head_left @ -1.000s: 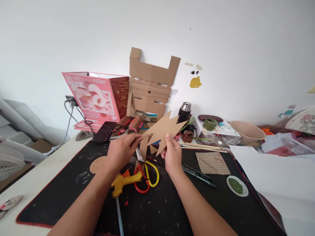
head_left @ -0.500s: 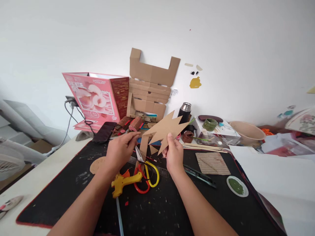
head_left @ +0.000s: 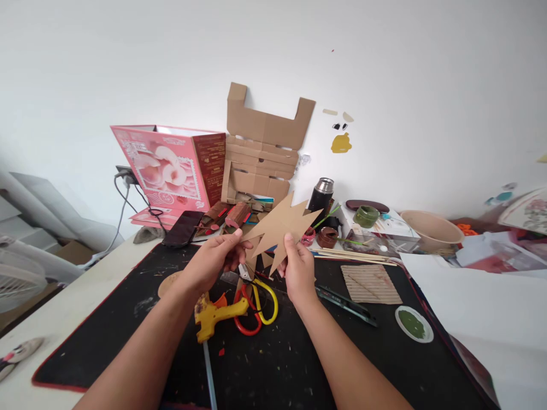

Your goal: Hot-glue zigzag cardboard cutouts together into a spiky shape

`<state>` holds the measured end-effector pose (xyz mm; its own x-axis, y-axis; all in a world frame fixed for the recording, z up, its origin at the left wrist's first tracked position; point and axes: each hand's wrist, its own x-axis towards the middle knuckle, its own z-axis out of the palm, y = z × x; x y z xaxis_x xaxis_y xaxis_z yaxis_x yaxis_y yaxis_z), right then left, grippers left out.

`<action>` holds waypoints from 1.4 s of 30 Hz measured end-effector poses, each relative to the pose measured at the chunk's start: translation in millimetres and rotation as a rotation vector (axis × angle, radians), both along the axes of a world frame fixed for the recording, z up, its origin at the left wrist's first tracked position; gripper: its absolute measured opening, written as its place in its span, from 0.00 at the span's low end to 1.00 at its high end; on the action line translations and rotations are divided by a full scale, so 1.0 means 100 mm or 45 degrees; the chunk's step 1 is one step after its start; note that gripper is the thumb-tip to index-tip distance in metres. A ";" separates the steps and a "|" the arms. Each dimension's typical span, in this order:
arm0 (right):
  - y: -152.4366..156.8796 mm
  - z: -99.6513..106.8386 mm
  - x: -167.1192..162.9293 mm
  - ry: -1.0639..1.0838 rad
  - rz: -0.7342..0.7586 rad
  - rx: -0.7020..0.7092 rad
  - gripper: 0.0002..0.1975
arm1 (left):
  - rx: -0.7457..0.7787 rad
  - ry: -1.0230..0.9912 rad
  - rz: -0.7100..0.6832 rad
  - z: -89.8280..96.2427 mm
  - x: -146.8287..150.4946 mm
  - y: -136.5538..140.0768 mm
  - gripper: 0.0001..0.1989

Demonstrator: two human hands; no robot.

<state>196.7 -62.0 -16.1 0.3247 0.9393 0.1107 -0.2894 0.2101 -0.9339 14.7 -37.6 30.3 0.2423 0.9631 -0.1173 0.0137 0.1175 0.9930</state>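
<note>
A flat brown cardboard cutout (head_left: 280,226) with jagged, pointed edges is held up over the desk between my hands. My right hand (head_left: 298,267) is closed on its lower edge, thumb on the face towards me. At its left tip, the thumb and fingers of my left hand (head_left: 220,255) pinch the cardboard. Below the cutout lie scissors (head_left: 268,304) with one red and one yellow handle, their blades partly hidden. A yellow glue gun (head_left: 217,314) with a pale glue stick rests left of them. Brown cardboard scraps (head_left: 253,263) lie behind the scissors.
A black mat (head_left: 273,370) covers the desk. To the right are a utility knife (head_left: 347,306), corrugated cardboard (head_left: 371,283) and a lid of green paint (head_left: 413,324). Behind stand a pink box (head_left: 171,165), a phone (head_left: 183,229), a black flask (head_left: 321,195) and paint jars (head_left: 328,237).
The cutout has shifted slightly left and down and turned a little. My left hand has rotated, so its thumb is now on top at the tip and more fingers show. The right hand keeps its grip.
</note>
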 end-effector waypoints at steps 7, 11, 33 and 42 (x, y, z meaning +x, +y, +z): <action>0.00 0.00 -0.01 -0.043 -0.013 -0.016 0.33 | -0.094 -0.094 -0.042 0.00 -0.02 -0.01 0.30; 0.00 0.01 0.00 -0.033 -0.029 -0.022 0.33 | -0.092 -0.093 -0.049 0.00 -0.04 -0.01 0.30; -0.01 0.05 0.00 -0.058 -0.021 -0.020 0.33 | 0.190 0.170 -0.027 0.09 0.04 -0.09 0.30; 0.00 0.05 0.02 -0.031 -0.024 -0.004 0.32 | 0.611 0.567 0.075 -0.01 0.01 -0.05 0.24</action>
